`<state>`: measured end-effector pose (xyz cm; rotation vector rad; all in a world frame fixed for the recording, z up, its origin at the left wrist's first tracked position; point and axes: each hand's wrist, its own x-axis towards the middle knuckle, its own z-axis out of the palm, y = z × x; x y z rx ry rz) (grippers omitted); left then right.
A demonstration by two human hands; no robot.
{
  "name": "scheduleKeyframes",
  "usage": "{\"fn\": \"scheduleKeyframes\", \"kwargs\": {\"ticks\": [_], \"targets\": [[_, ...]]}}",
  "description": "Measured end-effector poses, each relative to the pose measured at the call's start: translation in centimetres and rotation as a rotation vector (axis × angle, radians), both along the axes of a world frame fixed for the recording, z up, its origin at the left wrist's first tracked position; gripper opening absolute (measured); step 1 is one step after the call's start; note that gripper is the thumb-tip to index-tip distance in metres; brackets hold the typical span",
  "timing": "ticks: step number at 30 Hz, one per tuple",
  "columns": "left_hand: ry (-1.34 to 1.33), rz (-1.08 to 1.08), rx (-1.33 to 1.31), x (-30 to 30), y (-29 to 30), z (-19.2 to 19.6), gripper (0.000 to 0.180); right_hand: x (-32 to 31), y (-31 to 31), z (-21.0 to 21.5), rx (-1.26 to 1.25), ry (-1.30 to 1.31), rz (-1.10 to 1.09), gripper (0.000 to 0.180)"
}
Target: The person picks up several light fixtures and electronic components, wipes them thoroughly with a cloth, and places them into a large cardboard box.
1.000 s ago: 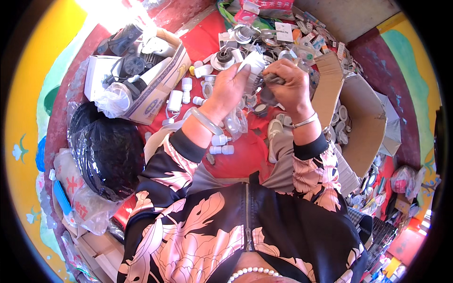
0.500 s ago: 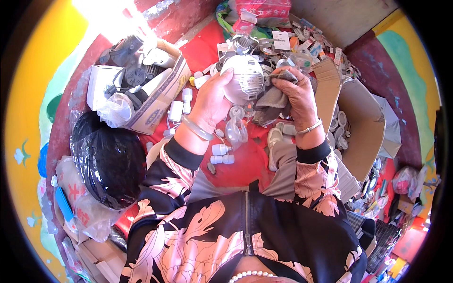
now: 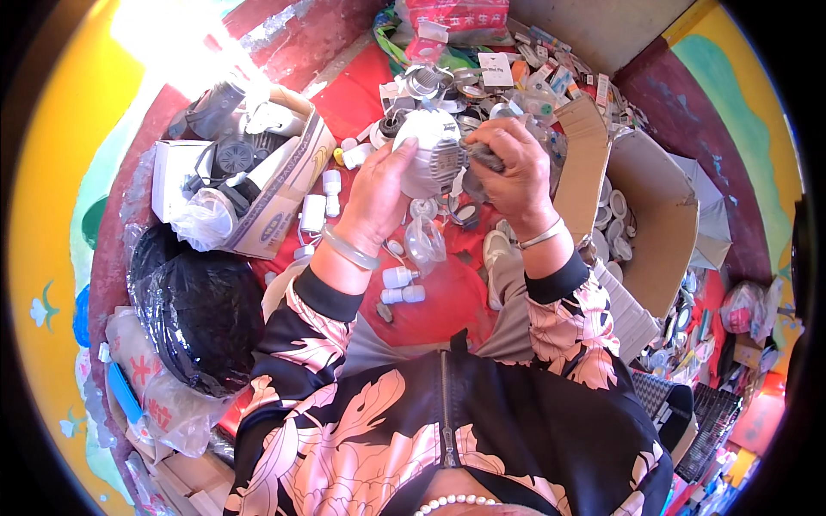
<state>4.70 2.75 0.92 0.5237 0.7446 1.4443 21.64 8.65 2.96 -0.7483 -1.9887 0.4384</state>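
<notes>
My left hand [image 3: 375, 191] is closed round the left side of a white round lamp housing [image 3: 428, 155] with ribbed fins, its thumb lying on top. The fins face right. My right hand [image 3: 520, 172] is closed on a bunched grey cloth [image 3: 485, 157], held up against the finned side of the housing. Most of the cloth is hidden by the fingers. Below the housing lies a small clear plastic bag [image 3: 425, 244] on the red ground sheet [image 3: 447, 297]. White bulbs [image 3: 402, 295] lie nearer to me.
At the left stands a cardboard box [image 3: 288, 185] of dark and white lamp parts, with a black plastic bag [image 3: 198, 301] in front of it. An open carton [image 3: 667, 224] with white round parts is at the right. Loose lamp parts and small boxes [image 3: 559, 82] pile up at the back.
My right hand has drawn in toward the lamp housing. The cloth, which hung down loosely before, is now bunched at the fins. The housing has turned slightly, and the whole view has shifted a little.
</notes>
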Motion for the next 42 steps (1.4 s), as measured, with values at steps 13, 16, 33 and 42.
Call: {"fn": "scheduleKeyframes", "kwargs": {"ticks": [13, 16, 33, 42], "targets": [[0.383, -0.010, 0.127, 0.3, 0.0, -1.9, 0.032, -0.2, -0.2, 0.0, 0.136, -0.200, 0.125, 0.032], [0.615, -0.068, 0.109, 0.0, 0.2, -2.5, 0.030, -0.6, -0.5, 0.1, 0.020, -0.154, 0.149, 0.031], [-0.118, 0.011, -0.025, -0.7, 0.6, -0.6, 0.037, -0.3, 0.0, 0.1, -0.340, 0.116, 0.040, 0.020], [0.010, 0.023, 0.037, 0.3, -0.1, -0.1, 0.030, -0.9, -0.2, 0.0, 0.179, -0.157, 0.063, 0.031]]}}
